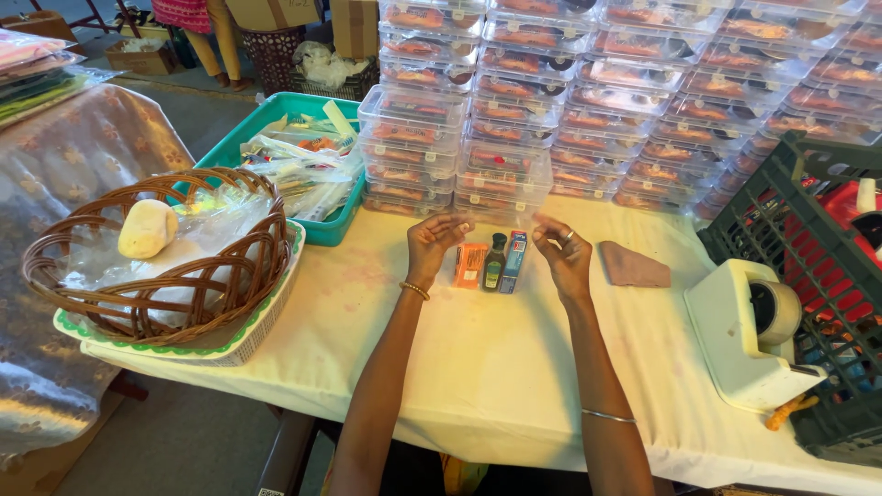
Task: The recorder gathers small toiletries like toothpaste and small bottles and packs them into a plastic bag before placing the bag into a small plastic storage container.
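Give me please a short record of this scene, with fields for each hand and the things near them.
left hand: raised, fingers pinched, seems to hold a clear film
right hand: raised, fingers pinched, ring on one finger
between hands: orange packet, small dark bottle, blue box
behind: stacked clear boxes
left side: wicker basket
right side: tape dispenser

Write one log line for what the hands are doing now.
left hand: raised, pinching clear film | right hand: pinching same film | between: orange box, bottle, blue box

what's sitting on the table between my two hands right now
In the head view, three small things lie between the left hand and right hand: an orange packet, a dark little bottle and a blue box.
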